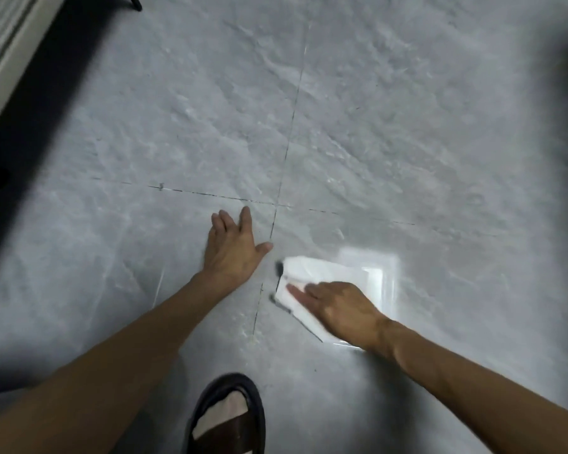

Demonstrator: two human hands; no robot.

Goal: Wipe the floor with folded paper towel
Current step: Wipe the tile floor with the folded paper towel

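A white folded paper towel (322,273) lies flat on the grey tiled floor (374,142), just right of a dark grout line. My right hand (335,306) presses on it with straight fingers pointing left; the towel looks smeared by motion. My left hand (232,247) lies flat on the floor with fingers spread, a short way to the left of the towel and apart from it.
My foot in a dark sandal (228,417) stands at the bottom centre. A dark strip (36,103) and a pale wall or cabinet edge (0,44) run along the far left. A dark furniture leg (135,2) shows at the top.
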